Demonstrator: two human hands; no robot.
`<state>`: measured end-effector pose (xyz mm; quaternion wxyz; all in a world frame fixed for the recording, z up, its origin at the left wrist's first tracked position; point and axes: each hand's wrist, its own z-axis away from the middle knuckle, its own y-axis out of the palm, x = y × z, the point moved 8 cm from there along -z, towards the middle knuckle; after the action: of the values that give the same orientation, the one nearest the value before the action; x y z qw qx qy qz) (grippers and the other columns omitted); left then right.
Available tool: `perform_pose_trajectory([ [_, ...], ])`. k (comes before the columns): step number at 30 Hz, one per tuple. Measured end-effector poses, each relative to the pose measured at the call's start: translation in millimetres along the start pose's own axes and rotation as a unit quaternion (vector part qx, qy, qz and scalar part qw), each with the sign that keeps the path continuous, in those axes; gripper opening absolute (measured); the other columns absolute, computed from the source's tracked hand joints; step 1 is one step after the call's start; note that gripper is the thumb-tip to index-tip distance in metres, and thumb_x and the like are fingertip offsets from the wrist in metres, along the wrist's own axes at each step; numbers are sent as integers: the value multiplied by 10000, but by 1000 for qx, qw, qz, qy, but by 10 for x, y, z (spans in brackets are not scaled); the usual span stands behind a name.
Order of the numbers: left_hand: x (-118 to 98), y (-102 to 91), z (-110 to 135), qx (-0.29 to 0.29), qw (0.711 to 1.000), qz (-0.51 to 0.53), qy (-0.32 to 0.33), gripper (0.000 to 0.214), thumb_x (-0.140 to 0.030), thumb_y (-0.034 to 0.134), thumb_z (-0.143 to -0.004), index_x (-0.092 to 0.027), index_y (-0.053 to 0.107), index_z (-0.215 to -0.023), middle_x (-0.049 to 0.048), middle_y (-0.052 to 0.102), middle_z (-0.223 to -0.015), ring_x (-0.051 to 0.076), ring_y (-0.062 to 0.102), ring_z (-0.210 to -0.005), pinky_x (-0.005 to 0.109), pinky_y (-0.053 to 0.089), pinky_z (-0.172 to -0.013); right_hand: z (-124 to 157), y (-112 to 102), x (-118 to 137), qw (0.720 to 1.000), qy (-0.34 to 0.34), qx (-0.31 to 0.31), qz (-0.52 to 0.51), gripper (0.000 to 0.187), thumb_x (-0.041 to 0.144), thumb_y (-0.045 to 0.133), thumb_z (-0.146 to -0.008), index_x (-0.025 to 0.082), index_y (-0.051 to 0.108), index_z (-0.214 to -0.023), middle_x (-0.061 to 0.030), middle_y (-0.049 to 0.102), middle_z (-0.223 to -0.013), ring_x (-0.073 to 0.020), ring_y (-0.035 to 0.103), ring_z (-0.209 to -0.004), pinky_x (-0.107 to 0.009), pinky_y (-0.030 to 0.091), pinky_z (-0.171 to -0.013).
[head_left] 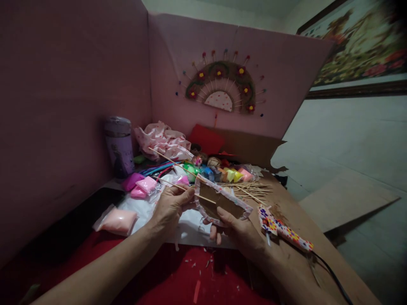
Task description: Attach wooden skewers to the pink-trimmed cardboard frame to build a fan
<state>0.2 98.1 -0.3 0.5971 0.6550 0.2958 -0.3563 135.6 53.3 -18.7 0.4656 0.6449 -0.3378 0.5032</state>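
Note:
My left hand (171,207) pinches thin wooden skewers (173,163) that slant up to the left, at the left edge of a brown cardboard piece (222,202) edged in pale clay. My right hand (237,231) holds that piece from below, thumb on its front face, fingers curled under it. Both hands hover over a white plastic sheet (190,231) on a red surface.
A glue gun (284,231) covered in coloured dots lies just to the right, its cord trailing off. Loose skewers (251,189), bright clay packets (233,174), pink packets (141,185), a pink bag (117,220), a purple tumbler (120,146) and a crumpled cloth (162,140) crowd the back. Pink walls enclose the corner.

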Motion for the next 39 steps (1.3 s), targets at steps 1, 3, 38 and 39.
perform_pose_trajectory([
  [1, -11, -9, 3, -8, 1000, -1, 5, 294, -267, 806, -523, -107, 587, -637, 13, 632, -585, 114, 605, -524, 220, 509, -512, 2, 4, 1, 1000, 1, 1, -1, 370, 441, 574, -797, 113, 652, -948, -78, 685, -706, -122, 590, -475, -229, 460, -454],
  [3, -65, -49, 7, -33, 999, -1, 26, 301, -291, 790, -553, -113, 574, -663, 24, 647, -615, 120, 616, -540, 208, 506, -490, 0, -8, -7, 1000, 11, -4, -3, 374, 461, 573, -788, 100, 671, -810, -81, 681, -664, -115, 577, -450, -230, 459, -468],
  [38, -185, -140, 69, -107, 994, 1, 11, 294, -266, 766, -598, -154, 520, -713, 12, 671, -656, 167, 669, -614, 242, 481, -581, 28, 54, -83, 995, 96, 23, -23, 421, 493, 564, -773, 84, 652, -824, -26, 615, -491, -89, 511, -383, -187, 385, -418],
  [39, -188, -136, 64, -102, 995, 3, 16, 292, -263, 763, -603, -155, 515, -713, 10, 671, -654, 168, 670, -615, 243, 483, -583, 26, 51, -82, 995, 94, 22, -25, 421, 494, 568, -769, 88, 647, -849, -23, 615, -494, -92, 512, -385, -188, 381, -415],
])
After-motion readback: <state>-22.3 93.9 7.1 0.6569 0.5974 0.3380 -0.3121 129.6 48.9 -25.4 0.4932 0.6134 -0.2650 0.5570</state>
